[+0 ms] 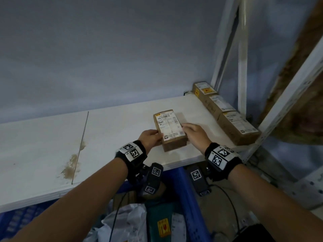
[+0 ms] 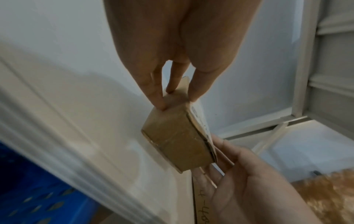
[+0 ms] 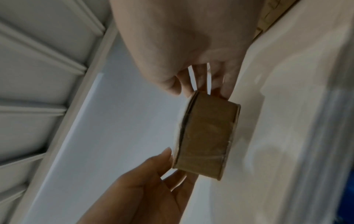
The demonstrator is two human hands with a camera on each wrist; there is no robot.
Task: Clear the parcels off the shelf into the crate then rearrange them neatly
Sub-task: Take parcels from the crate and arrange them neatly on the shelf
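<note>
- The white shelf (image 1: pixel 122 123) is largely cleared; a row of three brown boxes (image 1: pixel 225 112) is left along its edge at about 2 o'clock.
- Bagged and boxed parcels are already seen in the blue crate (image 1: pixel 190 203) at 6 o'clock, not yet tidied.
- The labelled parcel (image 1: pixel 170 129) is found near the shelf's front edge, long axis running roughly 11 to 5 o'clock, label upward.
- It is pinched on its long sides by the left hand (image 1: pixel 150 138) and right hand (image 1: pixel 194 133).
</note>
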